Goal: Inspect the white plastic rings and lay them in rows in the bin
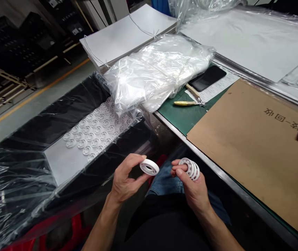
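Observation:
My left hand (125, 179) pinches a single white plastic ring (149, 167) between thumb and fingers, held flat over my lap. My right hand (192, 184) grips a small stack of the same white rings (190, 168), tilted on edge. The two hands are close together, a short gap apart. To the left, a black bin lined with clear plastic (21, 167) holds a white sheet (65, 160) with several rows of white rings (94, 130) laid on it.
A clear plastic bag of white parts (156, 73) rests at the table corner. On the green-topped table (180, 116) lie a brown cardboard sheet (253, 139), a yellow-handled tool (185, 103), a black phone (208, 77) and papers. White boards (128, 31) are stacked behind.

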Demonstrator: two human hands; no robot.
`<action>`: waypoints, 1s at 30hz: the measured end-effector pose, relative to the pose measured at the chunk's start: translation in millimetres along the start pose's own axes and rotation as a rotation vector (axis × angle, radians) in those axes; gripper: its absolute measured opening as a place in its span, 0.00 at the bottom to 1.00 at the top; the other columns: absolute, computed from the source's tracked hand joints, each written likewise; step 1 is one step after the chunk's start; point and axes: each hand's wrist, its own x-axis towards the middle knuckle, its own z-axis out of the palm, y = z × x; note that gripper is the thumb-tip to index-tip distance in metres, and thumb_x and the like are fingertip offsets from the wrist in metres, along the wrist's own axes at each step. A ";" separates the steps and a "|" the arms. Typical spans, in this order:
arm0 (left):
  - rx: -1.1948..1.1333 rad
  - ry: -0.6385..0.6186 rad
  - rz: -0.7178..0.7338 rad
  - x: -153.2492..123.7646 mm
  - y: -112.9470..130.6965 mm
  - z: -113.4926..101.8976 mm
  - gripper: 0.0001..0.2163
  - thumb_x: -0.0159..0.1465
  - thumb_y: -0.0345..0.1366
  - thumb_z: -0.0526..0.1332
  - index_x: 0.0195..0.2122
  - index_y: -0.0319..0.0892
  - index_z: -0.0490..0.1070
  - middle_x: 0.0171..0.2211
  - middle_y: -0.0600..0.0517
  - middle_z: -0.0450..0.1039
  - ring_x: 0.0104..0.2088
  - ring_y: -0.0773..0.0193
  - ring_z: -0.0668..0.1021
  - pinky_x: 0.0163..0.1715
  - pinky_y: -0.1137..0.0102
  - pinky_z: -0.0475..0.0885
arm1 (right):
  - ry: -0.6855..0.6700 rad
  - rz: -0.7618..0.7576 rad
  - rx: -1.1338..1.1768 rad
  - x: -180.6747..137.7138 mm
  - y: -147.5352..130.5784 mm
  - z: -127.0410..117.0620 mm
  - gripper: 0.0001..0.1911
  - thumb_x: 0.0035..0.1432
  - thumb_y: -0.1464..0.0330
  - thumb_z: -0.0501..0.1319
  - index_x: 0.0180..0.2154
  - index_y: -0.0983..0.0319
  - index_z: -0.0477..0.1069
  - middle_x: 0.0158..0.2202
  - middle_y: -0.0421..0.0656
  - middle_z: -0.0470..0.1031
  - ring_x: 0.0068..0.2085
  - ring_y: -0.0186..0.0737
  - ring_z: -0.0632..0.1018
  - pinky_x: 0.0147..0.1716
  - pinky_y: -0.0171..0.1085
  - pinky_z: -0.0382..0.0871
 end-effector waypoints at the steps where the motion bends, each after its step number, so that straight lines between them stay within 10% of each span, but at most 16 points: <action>1: -0.002 0.004 -0.010 -1.3 -0.9 -1.7 0.24 0.63 0.27 0.73 0.59 0.46 0.72 0.44 0.47 0.80 0.43 0.58 0.82 0.46 0.64 0.79 | -0.019 -0.003 -0.014 -0.3 -1.0 2.7 0.06 0.62 0.61 0.74 0.37 0.55 0.87 0.47 0.45 0.82 0.43 0.43 0.80 0.44 0.41 0.75; 12: -0.066 -0.174 0.114 6.1 4.4 23.9 0.23 0.64 0.23 0.70 0.59 0.45 0.72 0.43 0.47 0.81 0.43 0.58 0.82 0.44 0.65 0.80 | -0.052 -0.087 -0.070 2.6 -26.2 18.7 0.05 0.54 0.63 0.77 0.30 0.57 0.87 0.41 0.45 0.81 0.43 0.46 0.80 0.45 0.41 0.73; 30: -0.178 -0.129 -0.087 -3.6 -2.4 27.0 0.22 0.62 0.31 0.74 0.57 0.48 0.75 0.44 0.44 0.83 0.42 0.55 0.84 0.42 0.63 0.81 | 0.004 0.015 0.003 8.0 -18.3 6.7 0.11 0.60 0.58 0.74 0.31 0.58 0.85 0.43 0.46 0.84 0.39 0.43 0.81 0.40 0.40 0.76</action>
